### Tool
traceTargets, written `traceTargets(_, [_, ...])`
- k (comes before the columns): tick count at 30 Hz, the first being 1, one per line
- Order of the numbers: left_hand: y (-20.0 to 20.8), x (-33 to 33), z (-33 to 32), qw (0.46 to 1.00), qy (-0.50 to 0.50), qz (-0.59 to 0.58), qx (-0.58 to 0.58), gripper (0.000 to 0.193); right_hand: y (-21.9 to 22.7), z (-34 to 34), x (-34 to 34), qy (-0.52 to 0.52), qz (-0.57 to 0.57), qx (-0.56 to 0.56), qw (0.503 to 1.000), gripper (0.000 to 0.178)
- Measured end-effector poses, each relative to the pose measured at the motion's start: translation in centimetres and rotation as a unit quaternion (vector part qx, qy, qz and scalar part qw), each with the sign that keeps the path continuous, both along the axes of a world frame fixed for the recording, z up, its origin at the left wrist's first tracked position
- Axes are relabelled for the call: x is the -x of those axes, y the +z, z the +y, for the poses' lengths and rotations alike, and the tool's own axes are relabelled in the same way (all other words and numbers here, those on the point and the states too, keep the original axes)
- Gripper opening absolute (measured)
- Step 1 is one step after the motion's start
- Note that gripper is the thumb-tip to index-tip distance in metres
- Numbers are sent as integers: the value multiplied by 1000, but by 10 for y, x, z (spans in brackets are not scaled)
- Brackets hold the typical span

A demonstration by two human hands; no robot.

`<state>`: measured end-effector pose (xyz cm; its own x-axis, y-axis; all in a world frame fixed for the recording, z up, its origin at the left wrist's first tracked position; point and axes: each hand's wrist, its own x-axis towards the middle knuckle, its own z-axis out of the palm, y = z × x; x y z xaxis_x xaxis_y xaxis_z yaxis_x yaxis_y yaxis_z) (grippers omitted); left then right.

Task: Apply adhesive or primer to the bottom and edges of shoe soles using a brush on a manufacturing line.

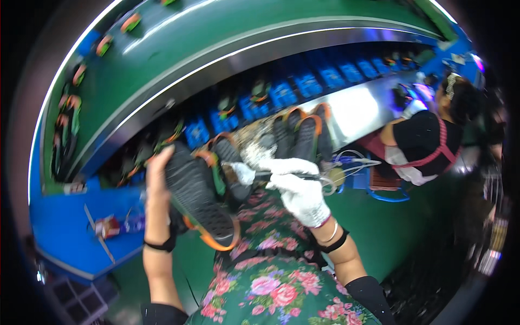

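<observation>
Head view: a shoe (196,190) with a black sole and orange edging is tilted sole-up near centre, toward eight o'clock. The bare left hand (157,177) grips its nine-o'clock side, fingers partly hidden. Toward four o'clock, the white-gloved right hand (298,190) closes around a dark tool (264,176). More shoes (305,138) lie toward two o'clock; a co-worker (423,138) is at three.

A long green bench top (303,13) runs across the room, sided in metal (216,51) — a white streak of light (165,25) lies on the green. At its near side is a shiny metal worktop (352,111); off its left end, a blue table (70,216). Green floor (357,227) spreads before it — a blue-framed stool (385,180) stands near its right half.
</observation>
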<state>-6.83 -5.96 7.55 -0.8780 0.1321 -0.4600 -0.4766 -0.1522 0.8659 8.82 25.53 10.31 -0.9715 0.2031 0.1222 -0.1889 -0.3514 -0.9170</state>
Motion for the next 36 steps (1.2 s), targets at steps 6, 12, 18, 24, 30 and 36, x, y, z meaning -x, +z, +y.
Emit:
traceTargets(6, [-68,-76,49,955,-104,-165,-225,62,5,-42,8,62,-114,134,982,23])
traceTargets(12, [-70,-141,54,795,-235,-201,-522,117,5,-56,12,41,-171,73,982,25])
traceTargets(18, [-50,-131,68,808,-99,-221,-537,115,28,-58,15,60,-299,34,952,27])
traceTargets(24, [-22,-115,83,844,-17,-180,-505,101,15,-51,46,-30,144,-291,945,21])
traceTargets(30, [-9,-127,113,945,-27,-76,-316,102,30,-52,45,-86,212,-521,822,32])
traceTargets(36, [-47,-130,98,874,-51,-108,-472,104,22,-54,28,2,212,-404,890,31])
